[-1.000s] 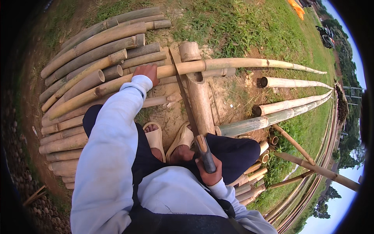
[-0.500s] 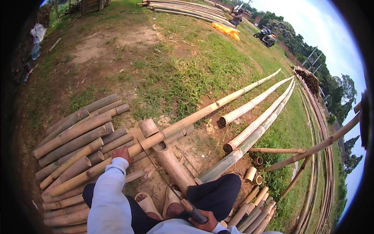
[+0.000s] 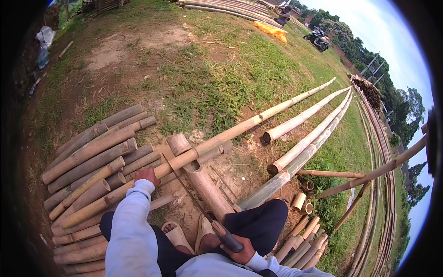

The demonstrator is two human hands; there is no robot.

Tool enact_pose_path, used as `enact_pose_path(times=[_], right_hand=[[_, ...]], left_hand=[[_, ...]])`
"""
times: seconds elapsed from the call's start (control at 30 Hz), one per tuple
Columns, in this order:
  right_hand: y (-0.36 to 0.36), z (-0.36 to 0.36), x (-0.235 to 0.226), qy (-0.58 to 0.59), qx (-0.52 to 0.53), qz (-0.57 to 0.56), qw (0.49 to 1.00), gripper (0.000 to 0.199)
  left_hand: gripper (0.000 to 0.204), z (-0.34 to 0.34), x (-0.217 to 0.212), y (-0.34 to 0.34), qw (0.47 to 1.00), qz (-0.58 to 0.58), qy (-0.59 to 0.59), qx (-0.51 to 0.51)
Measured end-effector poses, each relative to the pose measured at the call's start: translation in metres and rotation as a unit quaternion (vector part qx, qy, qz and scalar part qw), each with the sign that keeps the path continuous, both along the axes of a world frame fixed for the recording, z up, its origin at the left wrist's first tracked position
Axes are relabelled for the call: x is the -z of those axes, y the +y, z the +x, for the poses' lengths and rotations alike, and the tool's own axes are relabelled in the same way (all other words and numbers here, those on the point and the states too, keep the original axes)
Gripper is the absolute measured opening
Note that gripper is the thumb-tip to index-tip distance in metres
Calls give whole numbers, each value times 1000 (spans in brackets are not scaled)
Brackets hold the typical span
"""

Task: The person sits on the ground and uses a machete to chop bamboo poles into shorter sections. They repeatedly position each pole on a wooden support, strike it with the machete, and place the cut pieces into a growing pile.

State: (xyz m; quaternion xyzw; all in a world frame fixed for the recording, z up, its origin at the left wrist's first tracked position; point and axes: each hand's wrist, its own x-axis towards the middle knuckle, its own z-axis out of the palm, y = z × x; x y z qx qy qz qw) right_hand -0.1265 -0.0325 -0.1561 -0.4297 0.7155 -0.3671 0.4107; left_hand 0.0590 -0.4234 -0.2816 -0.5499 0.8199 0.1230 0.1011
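A long bamboo pole (image 3: 224,137) runs from lower left to upper right. It rests in the notch of a thick bamboo piece (image 3: 207,191) lying on the ground in front of my feet. My left hand (image 3: 147,176) is wrapped round the top of the pole, just left of the notch. In my right hand (image 3: 241,251), low in the view, is the dark handle of a handsaw (image 3: 187,190). Its long thin blade slants up and left to the pole and crosses it between my left hand and the notched piece.
Cut bamboo lengths (image 3: 90,157) lie stacked at the left, and shorter pieces (image 3: 300,247) at the lower right. Beyond the sawn pole, long thick poles (image 3: 314,154) stretch away. A slanting bamboo post (image 3: 392,166) stands at right. A motorcycle (image 3: 318,39) and a crouching person (image 3: 283,16) are far back.
My right hand and the saw have shifted slightly right within the view. The whole scene has also moved a little as my head turned. My left hand keeps its hold on the pole.
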Motion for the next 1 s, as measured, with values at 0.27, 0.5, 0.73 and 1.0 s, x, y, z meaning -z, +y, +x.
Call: enact_pose_path(times=[0.27, 0.5, 0.73, 1.0], right_hand=[[-144, -12, 82, 45, 0, -65, 997, 34], [-62, 2, 50, -53, 14, -15, 998, 26], [-31, -2, 20, -18, 12, -17, 1000, 34], [-171, 5, 93, 1, -11, -54, 998, 22]], left_hand=[[54, -15, 0, -3, 999, 1, 30, 18], [43, -2, -1, -2, 999, 20, 33, 14], [41, -10, -5, -1, 999, 22, 31, 18], [44, -6, -6, -7, 999, 5, 31, 14]])
